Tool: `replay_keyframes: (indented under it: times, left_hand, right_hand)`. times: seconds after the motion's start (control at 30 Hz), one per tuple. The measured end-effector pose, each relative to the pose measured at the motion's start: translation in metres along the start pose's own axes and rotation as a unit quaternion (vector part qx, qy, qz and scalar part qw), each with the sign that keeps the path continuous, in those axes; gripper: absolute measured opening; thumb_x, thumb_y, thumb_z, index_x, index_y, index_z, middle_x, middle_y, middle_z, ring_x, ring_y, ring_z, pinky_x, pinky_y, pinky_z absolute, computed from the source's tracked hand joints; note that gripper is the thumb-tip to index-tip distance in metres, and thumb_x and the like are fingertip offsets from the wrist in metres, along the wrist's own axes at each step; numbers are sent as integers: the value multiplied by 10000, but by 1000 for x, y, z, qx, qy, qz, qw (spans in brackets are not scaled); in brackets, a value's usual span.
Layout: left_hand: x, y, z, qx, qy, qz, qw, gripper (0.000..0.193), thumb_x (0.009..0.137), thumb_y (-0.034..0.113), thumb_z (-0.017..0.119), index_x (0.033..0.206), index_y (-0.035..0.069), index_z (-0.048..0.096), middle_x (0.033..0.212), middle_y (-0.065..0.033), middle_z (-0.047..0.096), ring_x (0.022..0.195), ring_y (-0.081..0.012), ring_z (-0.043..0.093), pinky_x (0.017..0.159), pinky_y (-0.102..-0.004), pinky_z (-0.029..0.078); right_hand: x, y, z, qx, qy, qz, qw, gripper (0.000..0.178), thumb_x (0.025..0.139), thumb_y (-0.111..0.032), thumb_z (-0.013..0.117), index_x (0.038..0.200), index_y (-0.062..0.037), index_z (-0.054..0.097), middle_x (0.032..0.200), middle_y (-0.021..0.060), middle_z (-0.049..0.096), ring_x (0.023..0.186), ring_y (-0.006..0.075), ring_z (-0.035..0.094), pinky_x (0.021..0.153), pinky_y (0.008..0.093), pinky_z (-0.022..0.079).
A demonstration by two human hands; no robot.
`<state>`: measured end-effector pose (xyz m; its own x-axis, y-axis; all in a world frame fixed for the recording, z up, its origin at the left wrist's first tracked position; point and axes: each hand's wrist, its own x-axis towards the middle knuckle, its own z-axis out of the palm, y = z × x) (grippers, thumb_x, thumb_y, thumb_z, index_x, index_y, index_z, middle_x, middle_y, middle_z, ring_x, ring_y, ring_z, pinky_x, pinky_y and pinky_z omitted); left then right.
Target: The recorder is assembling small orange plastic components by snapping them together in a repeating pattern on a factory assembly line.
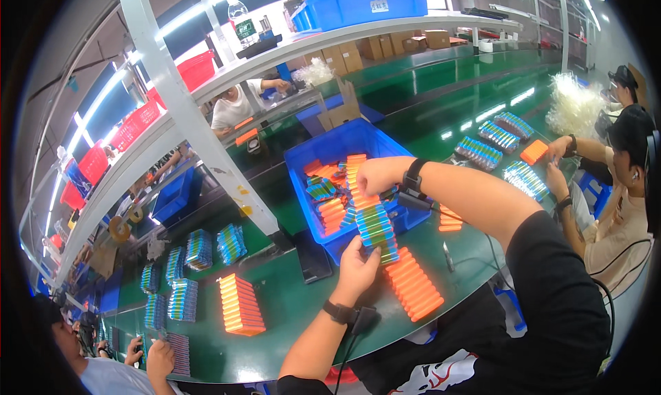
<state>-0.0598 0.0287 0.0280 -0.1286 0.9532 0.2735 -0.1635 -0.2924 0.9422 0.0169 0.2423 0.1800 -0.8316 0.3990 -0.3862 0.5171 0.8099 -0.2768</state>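
Observation:
In my left hand is the edge of a row of slim blue-green cylinders, thumb on the near side. The row lies tilted over the front rim of a blue bin. My right hand is closed above the bin, its fingertips hidden, next to a line of orange cylinders that runs under it toward the blue-green row. More orange cylinders and blue-green ones lie loosely in the bin. Just below my left hand's row, an orange stack lies on the green table.
An orange block of cylinders and several blue-green packs stand to the left. A white post and a dark flat tray sit left of the bin. Co-workers handle packs on both sides.

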Motion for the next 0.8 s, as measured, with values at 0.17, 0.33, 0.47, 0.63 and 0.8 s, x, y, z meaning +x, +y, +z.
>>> replay_keyframes:
  times: [0.17,0.33,0.47,0.63,0.8]
  left_hand:
    - [-1,6,6,2,-7,-1,1000,294,980,-43,569,1272,-14,545,1228,-92,639,1126,-169,625,994,-349,518]
    - [2,7,8,41,-2,20,999,286,984,-38,569,1269,-13,548,1236,-92,638,1126,-174,626,976,-344,526]
    - [1,12,7,41,1,21,999,282,987,-36,566,1268,-12,548,1239,-93,638,1134,-179,628,974,-348,528]
    - [1,15,9,22,-11,18,1000,293,995,-28,561,1287,-9,541,1252,-103,639,1170,-193,624,1002,-364,523]
    - [1,23,14,16,-14,33,999,294,995,-28,559,1287,-7,538,1252,-102,641,1167,-192,626,995,-365,528]
  right_hand:
    - [-5,6,15,8,70,-39,997,475,811,-251,772,1225,-46,660,1179,130,710,1063,272,684,839,384,568]
    - [-5,-2,21,-58,88,-59,993,443,807,-248,761,1200,-60,682,1167,143,712,1064,262,682,851,378,557]
    - [-14,-22,12,-80,-25,-44,996,354,824,-240,729,1135,-73,727,1114,135,730,1035,241,680,871,373,537]
    - [-7,-13,15,-20,-44,-41,998,357,852,-284,697,1147,-86,733,1110,96,738,1017,228,677,865,378,521]
    - [2,-9,13,-59,-58,-45,996,306,879,-317,682,1088,-102,739,1058,62,736,959,211,677,829,360,524]
